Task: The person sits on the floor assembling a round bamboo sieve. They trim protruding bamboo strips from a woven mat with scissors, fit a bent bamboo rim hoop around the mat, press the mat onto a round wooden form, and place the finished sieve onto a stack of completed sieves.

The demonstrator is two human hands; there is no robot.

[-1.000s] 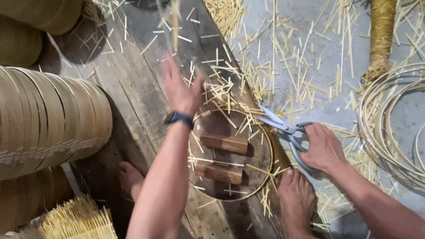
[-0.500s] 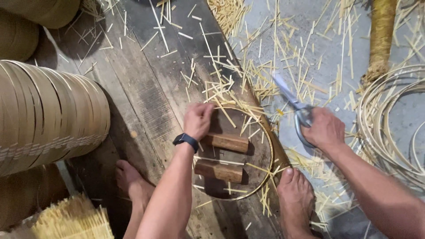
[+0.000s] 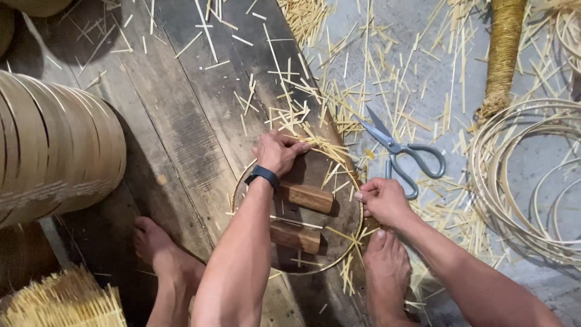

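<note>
A thin round bamboo hoop [image 3: 357,239] is seen lying on the dark weathered wooden planks [image 3: 181,121], framing a dark round board with two short brown wooden blocks [image 3: 304,197] set across it, one nearer and one farther. Pale bamboo splinters are scattered over the hoop's far rim and the grey floor to the right. The left hand [image 3: 279,151], a black wristband behind it, is curled over the far rim of the hoop with the fingers folded down onto it. The right hand [image 3: 381,201] is closed at the hoop's right edge, the fingers pinched together on the rim; exactly what is pinched cannot be told. Grey-handled steel scissors [image 3: 396,148] are seen lying free on the floor just beyond the right hand, blades pointing far-left. Half a second earlier the scissors were gripped in the right hand and held away from the hoop; now they are laid down and that hand is brought to the rim, while the left hand is kept at the far edge. A stack of pale bent bamboo bands [image 3: 54,145] is seen at the left, and coiled thin bamboo rings [image 3: 520,181] at the right.
</note>
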